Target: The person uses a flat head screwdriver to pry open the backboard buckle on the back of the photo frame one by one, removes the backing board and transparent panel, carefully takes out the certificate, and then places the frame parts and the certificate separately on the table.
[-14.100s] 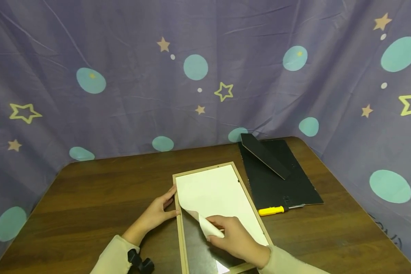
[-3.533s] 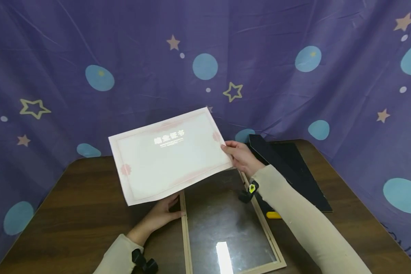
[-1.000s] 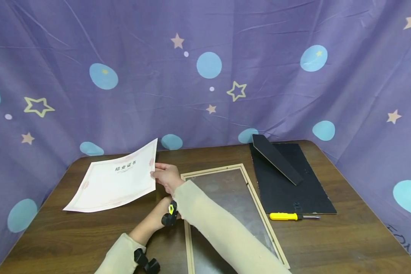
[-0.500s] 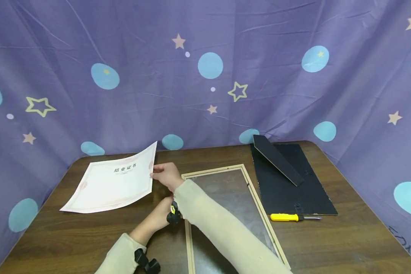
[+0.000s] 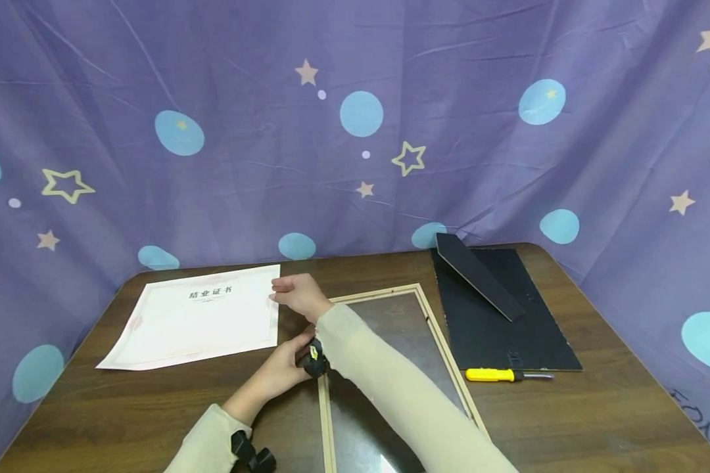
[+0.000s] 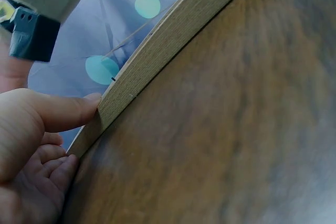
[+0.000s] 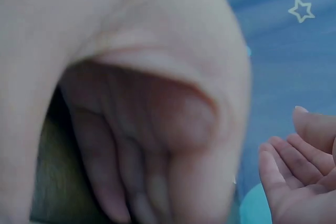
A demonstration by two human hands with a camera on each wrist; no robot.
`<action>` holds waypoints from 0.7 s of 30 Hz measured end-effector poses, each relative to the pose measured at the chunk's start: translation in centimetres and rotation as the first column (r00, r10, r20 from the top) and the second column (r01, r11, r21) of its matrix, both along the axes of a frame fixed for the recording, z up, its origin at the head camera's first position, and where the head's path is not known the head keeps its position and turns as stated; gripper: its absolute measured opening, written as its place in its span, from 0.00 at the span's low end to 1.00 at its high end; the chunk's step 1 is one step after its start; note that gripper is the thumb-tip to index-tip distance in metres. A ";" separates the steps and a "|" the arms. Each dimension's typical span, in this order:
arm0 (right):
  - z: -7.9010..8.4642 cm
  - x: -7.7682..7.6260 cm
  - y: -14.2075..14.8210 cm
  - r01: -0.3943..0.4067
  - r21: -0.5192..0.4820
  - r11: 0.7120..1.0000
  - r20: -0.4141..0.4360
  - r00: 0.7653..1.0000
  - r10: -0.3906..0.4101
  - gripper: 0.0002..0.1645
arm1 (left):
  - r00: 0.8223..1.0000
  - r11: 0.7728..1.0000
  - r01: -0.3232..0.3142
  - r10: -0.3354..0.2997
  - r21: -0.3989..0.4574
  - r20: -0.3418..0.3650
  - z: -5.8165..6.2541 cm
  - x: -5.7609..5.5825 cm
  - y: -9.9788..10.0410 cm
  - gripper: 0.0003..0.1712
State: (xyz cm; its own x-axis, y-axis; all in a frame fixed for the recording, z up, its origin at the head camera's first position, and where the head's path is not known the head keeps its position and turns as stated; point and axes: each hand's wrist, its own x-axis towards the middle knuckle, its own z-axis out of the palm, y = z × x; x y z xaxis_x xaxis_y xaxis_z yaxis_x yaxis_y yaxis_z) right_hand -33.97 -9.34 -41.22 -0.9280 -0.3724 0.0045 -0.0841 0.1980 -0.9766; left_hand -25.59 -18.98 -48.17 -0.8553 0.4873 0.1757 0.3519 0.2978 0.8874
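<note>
A white certificate with a pale pink border and dark printed characters lies on the left part of the table, its lower left corner slightly lifted. At its right edge is my right hand, fingertips extended and thumb apart. The right wrist view shows loosely bent fingers with no paper among them. My left hand rests against the left side of a light wooden picture frame. Thumb and fingertips touch the frame's outer side in the left wrist view. The right forearm crosses above the frame and hides part of it.
On the right lies a black backing board with its stand leg raised. A yellow-handled screwdriver sits along its near edge. Behind the wooden table hangs a purple curtain with stars and dots.
The right hand has lowered the certificate onto the table and its fingers have parted from it. Earlier, it lifted this sheet out of the frame. The left hand stays at the frame.
</note>
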 end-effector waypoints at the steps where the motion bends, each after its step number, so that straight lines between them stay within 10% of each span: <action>1: 0.2 0.0 0.4 -0.012 -0.001 1.000 -0.004 1.000 0.012 0.20 | 1.000 1.000 -0.006 0.006 -0.016 -0.003 0.0 0.0 0.0 0.44; 21: 1.7 3.2 14.1 -0.178 0.023 0.984 -0.085 0.980 0.179 0.24 | 1.000 0.997 -0.022 0.023 -0.073 0.007 0.2 0.0 0.2 0.48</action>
State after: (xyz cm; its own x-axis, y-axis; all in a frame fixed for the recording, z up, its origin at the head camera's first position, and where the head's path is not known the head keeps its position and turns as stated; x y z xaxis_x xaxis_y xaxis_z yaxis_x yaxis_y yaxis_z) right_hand -30.78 4.80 -39.54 -0.8429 -0.5329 0.0747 -0.2036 0.1874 -0.9610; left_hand -25.60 -18.78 -48.01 -0.8674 0.4794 0.1334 0.3374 0.3695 0.8658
